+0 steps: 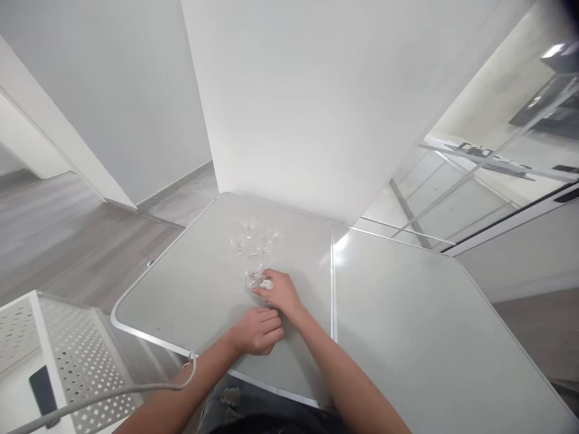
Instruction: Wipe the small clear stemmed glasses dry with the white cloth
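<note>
My right hand (281,292) reaches forward over the grey folding table (190,289) and closes on the base of a small clear glass (254,271), with something small and white at its fingertips. My left hand (257,330) rests on the table just behind it, fingers curled into a loose fist; I cannot see anything in it. Several more small clear glasses (257,236) stand in a cluster a little farther back.
A white wall panel (316,108) rises right behind the table. A seam (332,283) splits the tabletop in two. At the lower left stands a white perforated rack (85,355) with a dark phone (43,389) on it. A grey cable (113,395) hangs from my left arm.
</note>
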### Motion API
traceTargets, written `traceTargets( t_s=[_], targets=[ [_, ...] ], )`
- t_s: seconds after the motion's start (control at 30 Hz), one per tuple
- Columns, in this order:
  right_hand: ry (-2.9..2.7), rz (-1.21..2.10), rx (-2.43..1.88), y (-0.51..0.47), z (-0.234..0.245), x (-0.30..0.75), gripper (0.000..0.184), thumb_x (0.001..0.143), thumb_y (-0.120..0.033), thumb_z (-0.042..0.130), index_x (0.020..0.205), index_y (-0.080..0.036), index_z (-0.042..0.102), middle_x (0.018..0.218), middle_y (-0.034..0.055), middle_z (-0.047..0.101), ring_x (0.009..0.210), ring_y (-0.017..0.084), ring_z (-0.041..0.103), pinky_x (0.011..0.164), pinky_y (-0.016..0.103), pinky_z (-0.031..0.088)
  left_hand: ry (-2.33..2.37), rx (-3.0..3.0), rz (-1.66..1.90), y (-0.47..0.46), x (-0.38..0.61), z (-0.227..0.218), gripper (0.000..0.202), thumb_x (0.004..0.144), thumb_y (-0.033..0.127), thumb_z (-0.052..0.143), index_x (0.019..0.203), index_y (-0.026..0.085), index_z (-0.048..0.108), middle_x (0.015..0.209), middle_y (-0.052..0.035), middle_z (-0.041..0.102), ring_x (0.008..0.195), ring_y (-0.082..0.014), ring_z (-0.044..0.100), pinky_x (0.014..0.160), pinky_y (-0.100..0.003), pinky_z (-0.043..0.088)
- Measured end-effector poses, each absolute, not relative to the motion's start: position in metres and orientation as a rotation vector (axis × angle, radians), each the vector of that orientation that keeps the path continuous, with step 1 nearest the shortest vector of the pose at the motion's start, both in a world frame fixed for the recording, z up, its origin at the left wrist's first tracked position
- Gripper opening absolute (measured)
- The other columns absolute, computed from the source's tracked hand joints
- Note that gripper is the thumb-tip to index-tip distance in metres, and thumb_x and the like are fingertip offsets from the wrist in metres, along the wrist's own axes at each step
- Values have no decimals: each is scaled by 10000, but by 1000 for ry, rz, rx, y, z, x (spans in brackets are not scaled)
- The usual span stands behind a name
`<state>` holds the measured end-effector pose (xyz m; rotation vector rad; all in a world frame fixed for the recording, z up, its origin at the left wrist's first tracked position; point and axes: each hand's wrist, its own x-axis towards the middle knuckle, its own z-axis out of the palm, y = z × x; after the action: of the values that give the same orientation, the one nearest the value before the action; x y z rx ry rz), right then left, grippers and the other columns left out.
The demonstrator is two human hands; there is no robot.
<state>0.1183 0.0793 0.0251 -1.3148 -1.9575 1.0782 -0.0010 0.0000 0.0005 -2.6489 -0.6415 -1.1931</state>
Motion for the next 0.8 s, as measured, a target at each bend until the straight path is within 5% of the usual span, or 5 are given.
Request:
traceTargets(
  t_s=[0.13,0.27,0.37,0.57,0.8],
  targets=[
    [-1456,1472,-1302,70,38,188,393,814,-496,669,1088,-216,709,975,54,738,853,220,673,770,328,526,-728,-2715,-1261,-2,5,4,240,906,90,402,735,213,516,585,-16,487,551,-159,452,515,-301,349],
    [-1043,1759,-1042,51,59,240,389,804,-365,596,1172,-251,649,1050,47,702,841,202,653,698,301,515,-1720,-2509,-1828,-8,36,18,109,966,246,496,1014,230,592,869,-58,655,709,-164,622,623,-289,505],
    [-1066,1689,-1041,36,72,248,403,783,-319,661,1185,-278,649,1073,28,703,885,202,654,734,294,520,-2381,-2379,-2333,-9,64,32,442,892,426,664,1276,272,510,1211,-105,664,913,-205,699,684,-312,582],
    [-1254,1445,-1173,20,75,243,440,863,-525,671,1182,-225,707,1094,60,732,982,239,661,839,323,525,-2428,-2382,-2915,-5,90,46,336,868,488,686,988,211,539,823,-16,707,763,-181,689,739,-338,595],
    [-1216,1283,-1313,19,74,271,459,817,-516,732,1169,-222,713,1112,70,722,1031,249,628,831,314,496,-2386,-2236,-2849,14,72,56,235,880,415,654,964,236,528,720,37,569,684,-135,567,633,-237,490]
  ],
)
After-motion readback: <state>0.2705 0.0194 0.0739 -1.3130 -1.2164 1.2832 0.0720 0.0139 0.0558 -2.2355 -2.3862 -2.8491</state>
